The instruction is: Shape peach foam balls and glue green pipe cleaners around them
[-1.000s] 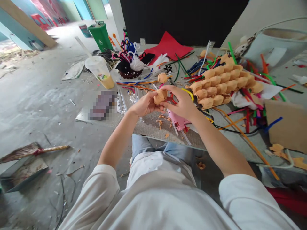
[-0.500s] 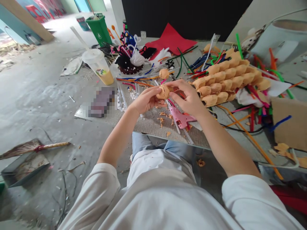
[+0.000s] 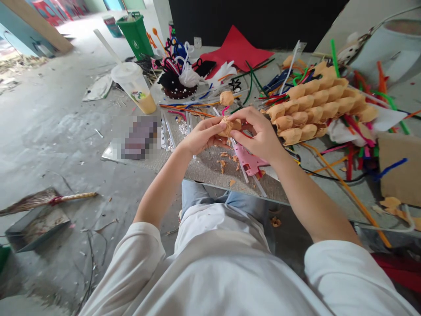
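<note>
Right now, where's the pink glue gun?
In the head view, the pink glue gun lies on the woven mat just below the right hand, with orange scraps to its left.

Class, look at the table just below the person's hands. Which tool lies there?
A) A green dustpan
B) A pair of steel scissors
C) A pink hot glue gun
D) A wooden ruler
C. The pink hot glue gun lies just below the right hand, which pinches an orange lump, and orange crumbs are scattered beside it.
</note>
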A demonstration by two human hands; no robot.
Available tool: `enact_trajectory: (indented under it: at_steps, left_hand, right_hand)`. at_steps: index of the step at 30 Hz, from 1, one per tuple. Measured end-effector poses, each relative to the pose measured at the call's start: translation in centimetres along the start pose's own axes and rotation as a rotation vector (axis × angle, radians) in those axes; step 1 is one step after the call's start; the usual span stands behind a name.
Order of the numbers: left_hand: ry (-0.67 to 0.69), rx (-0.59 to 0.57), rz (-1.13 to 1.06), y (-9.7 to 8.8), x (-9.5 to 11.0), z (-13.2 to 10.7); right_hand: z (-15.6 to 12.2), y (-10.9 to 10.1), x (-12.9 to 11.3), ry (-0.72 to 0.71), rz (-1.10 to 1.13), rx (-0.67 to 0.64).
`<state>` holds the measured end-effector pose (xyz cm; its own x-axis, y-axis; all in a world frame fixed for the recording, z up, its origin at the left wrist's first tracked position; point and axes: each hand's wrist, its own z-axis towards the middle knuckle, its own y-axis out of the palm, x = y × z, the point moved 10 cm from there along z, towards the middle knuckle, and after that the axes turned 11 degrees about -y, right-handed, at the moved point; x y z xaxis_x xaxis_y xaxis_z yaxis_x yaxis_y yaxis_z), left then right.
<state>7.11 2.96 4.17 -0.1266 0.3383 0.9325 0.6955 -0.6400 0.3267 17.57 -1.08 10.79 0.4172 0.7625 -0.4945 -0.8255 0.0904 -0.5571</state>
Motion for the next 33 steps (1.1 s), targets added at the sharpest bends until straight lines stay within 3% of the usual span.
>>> enact_trajectory:
  at_steps: [5,12,17,20,22,25,28,33]
  left_hand:
    - [0.026,0.023,0.060,0.0,0.1,0.0]
    - [0.028,0.030,0.040,0.1,0.3,0.1]
    - [0.050,0.031,0.072,0.3,0.5,0.1]
    - [0.096,0.075,0.034,-0.2,0.8,0.0]
    - [0.139,0.122,-0.009,-0.9,1.1,-0.2]
    - [0.185,0.138,-0.039,-1.3,1.5,-0.5]
    - [0.206,0.107,0.005,-0.9,1.8,-0.8]
    - [0.238,0.106,0.062,-0.5,2.1,-1.1]
  right_hand:
    - [0.0,0.2,0.3,0.045,-0.055,-0.043]
    - [-0.7,0.2,1.6,0.114,0.109,-0.009]
    - [-0.4,0.1,0.9,0.099,0.047,-0.042]
    - [0.0,-1.1,0.9,0.059,-0.060,-0.054]
    - [-0.2,-2.3,2.2,0.082,-0.160,-0.054]
    - [-2.0,-3.5,6.6,0.233,-0.402,-0.096]
    - [-3.9,-2.4,11.0,0.381,-0.535,-0.219]
    - [-3.7,-1.5,14.9,0.586,-0.660,-0.199]
